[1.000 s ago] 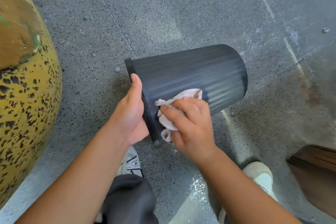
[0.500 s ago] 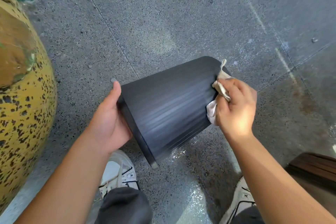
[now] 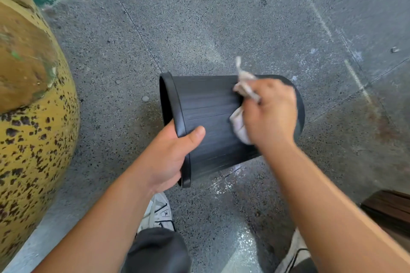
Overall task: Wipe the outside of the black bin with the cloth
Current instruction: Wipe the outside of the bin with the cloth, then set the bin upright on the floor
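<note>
The black ribbed bin [image 3: 208, 115] is held on its side above the floor, its open rim to the left and its base to the right. My left hand [image 3: 170, 157] grips the rim at its near side, thumb lying on the ribbed wall and fingers hidden inside. My right hand [image 3: 269, 113] is closed on a crumpled pale cloth [image 3: 238, 126] and presses it against the bin's upper wall near the base end. A strip of the cloth sticks up above the hand. The hand and cloth are motion-blurred.
A large yellow rounded object with dark speckles [image 3: 33, 139] fills the left side. The floor is grey speckled stone [image 3: 221, 17] with a wet patch near my white shoes [image 3: 158, 215]. A dark wooden edge [image 3: 390, 208] sits at the lower right. Green ground lies at the top left.
The bin has turned so its rim faces left and sits more level. My left hand shifted its grip, thumb now over the outside wall. My right hand moved the cloth from the base end onto the wall.
</note>
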